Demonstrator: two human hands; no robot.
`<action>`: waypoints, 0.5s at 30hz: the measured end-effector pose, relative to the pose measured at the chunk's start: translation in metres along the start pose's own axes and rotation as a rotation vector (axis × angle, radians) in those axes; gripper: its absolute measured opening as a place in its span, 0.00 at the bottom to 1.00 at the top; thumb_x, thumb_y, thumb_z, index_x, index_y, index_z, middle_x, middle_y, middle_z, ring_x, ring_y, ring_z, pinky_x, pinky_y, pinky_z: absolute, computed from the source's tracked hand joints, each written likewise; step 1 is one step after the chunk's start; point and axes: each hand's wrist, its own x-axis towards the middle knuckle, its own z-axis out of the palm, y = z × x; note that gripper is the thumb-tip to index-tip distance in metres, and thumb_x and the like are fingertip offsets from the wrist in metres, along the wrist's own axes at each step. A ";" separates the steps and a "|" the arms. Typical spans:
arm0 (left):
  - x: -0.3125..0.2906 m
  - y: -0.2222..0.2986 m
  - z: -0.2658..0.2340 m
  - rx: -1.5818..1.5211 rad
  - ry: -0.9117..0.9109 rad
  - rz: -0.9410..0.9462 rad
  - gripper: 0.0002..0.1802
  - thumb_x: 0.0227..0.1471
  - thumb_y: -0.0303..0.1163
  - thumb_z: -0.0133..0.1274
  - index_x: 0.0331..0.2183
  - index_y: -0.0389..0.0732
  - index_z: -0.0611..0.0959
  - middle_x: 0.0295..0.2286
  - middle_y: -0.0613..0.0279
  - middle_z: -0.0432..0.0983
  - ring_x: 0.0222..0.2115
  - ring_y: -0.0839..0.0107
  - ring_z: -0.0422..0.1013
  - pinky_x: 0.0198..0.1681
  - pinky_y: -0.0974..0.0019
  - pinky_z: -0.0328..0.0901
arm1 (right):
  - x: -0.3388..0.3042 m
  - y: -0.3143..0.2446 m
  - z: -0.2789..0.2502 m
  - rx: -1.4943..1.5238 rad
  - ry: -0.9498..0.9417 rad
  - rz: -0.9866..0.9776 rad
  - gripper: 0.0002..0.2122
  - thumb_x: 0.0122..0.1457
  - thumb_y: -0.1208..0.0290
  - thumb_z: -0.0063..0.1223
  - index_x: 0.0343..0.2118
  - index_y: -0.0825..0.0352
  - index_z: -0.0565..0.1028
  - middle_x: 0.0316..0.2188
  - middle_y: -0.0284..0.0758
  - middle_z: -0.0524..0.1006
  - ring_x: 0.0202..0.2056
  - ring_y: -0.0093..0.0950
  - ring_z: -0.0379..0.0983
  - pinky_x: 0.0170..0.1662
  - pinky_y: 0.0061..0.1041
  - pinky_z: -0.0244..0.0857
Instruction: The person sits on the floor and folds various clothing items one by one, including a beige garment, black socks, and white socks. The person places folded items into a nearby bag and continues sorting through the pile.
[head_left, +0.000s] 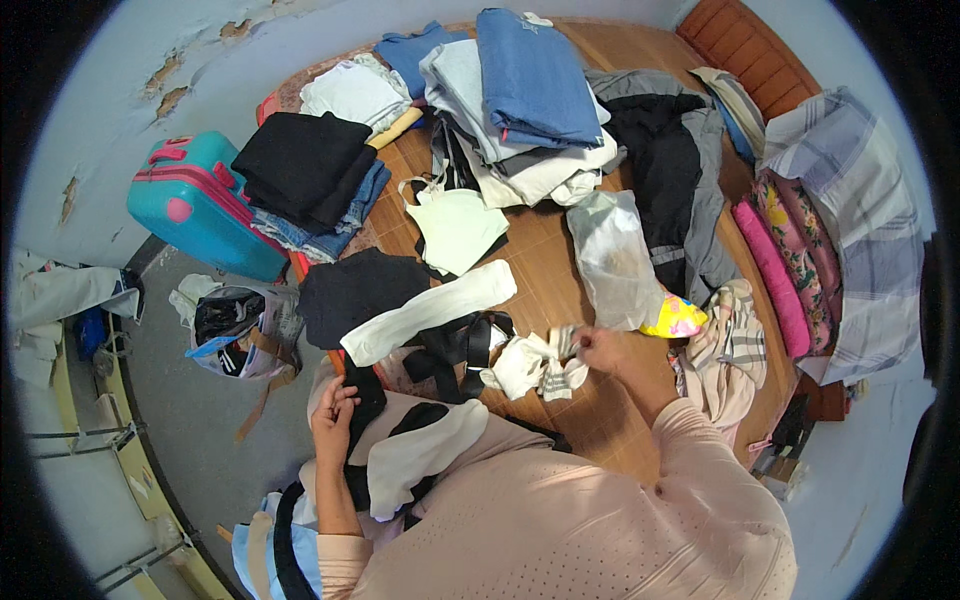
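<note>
My right hand (605, 350) pinches the edge of a small striped white cloth (562, 372) lying on the wooden bed surface. A crumpled white cloth (515, 367) sits against it on the left. My left hand (335, 412), fingers loosely bent and apart, is beside a black cloth (366, 400) at the bed's edge and holds nothing I can see. A long white sock (430, 312) lies stretched out beyond my hands, partly over folded black clothing (358, 290). Across my lap are another long white sock (425, 455) and black pieces. Black straps (465, 350) lie tangled between my hands.
Folded clothes (535, 75) are stacked at the back; black garments and jeans (305, 175) sit at the left. A turquoise suitcase (200, 205) and a filled bag (240, 335) stand on the floor. Right are a plastic bag (612, 260) and pillows (790, 260).
</note>
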 end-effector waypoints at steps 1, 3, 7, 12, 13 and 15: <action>0.000 -0.001 0.001 0.005 -0.006 0.006 0.22 0.54 0.19 0.46 0.52 0.37 0.70 0.38 0.60 0.75 0.35 0.75 0.71 0.42 0.73 0.65 | 0.002 0.001 0.009 0.147 -0.081 -0.064 0.10 0.43 0.78 0.51 0.31 0.66 0.75 0.22 0.31 0.74 0.26 0.24 0.70 0.31 0.23 0.65; 0.000 0.001 0.001 0.026 -0.003 -0.004 0.22 0.54 0.19 0.46 0.52 0.37 0.70 0.38 0.60 0.75 0.35 0.75 0.71 0.42 0.73 0.64 | 0.005 -0.001 0.016 0.224 -0.130 -0.052 0.08 0.41 0.80 0.51 0.28 0.67 0.75 0.21 0.28 0.74 0.25 0.18 0.68 0.30 0.21 0.64; -0.001 -0.003 -0.002 -0.003 -0.012 0.022 0.22 0.54 0.19 0.46 0.52 0.37 0.70 0.38 0.60 0.75 0.35 0.75 0.71 0.42 0.74 0.64 | 0.008 -0.014 0.002 0.406 -0.184 -0.046 0.09 0.40 0.83 0.47 0.26 0.69 0.76 0.22 0.29 0.74 0.26 0.19 0.68 0.30 0.20 0.63; -0.002 0.002 0.000 0.014 -0.024 0.032 0.21 0.56 0.25 0.47 0.52 0.38 0.70 0.40 0.57 0.74 0.36 0.72 0.71 0.42 0.70 0.65 | 0.001 -0.050 -0.059 1.071 -0.322 0.067 0.11 0.37 0.82 0.45 0.26 0.70 0.76 0.26 0.32 0.76 0.28 0.22 0.69 0.33 0.18 0.62; -0.001 0.000 0.000 0.009 -0.021 0.036 0.21 0.56 0.25 0.47 0.52 0.38 0.69 0.40 0.58 0.74 0.37 0.72 0.71 0.42 0.70 0.65 | 0.003 -0.048 -0.064 1.022 -0.365 0.013 0.10 0.38 0.81 0.46 0.25 0.70 0.76 0.27 0.31 0.76 0.29 0.22 0.69 0.34 0.20 0.63; -0.001 -0.003 -0.002 -0.003 -0.027 0.037 0.21 0.56 0.24 0.47 0.52 0.38 0.69 0.40 0.58 0.74 0.37 0.72 0.71 0.42 0.69 0.65 | 0.003 -0.042 -0.067 0.448 -0.419 0.046 0.11 0.40 0.77 0.48 0.29 0.66 0.78 0.29 0.35 0.78 0.32 0.29 0.73 0.36 0.24 0.65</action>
